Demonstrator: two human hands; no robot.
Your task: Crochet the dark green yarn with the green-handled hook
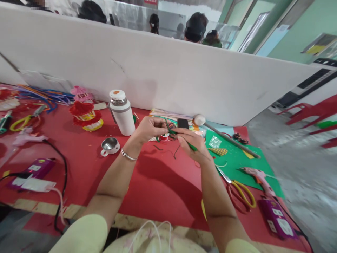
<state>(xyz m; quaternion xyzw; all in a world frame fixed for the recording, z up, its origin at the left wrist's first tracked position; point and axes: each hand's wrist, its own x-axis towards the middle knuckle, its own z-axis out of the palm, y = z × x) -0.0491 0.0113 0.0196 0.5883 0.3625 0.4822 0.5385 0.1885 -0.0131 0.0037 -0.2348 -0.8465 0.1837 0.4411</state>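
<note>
- On the red-covered desk [163, 200], near right: metal scissors with yellow and red loop handles [243, 195] lie beside the right forearm. A careless sweep could catch the blades.
- Pink plastic glue gun [259, 175], on a green sheet [252, 154]: heat cannot be told. If hot, contact would burn.
- Right hand [191, 141]: grip folded around a slim green-handled tool [193, 146]; its thin end appears to point wristward, a possible prick hazard.
- Left hand [149, 130]: grip pinched nearly closed on a small dark green strand piece [171, 131], raised between both hands. A slack pinch could drop it.
- Loose dark strands [176, 153] beneath: liable to tangle.
- Tall white bottle [125, 117], upright beyond the left wrist: a knock could topple it.
</note>
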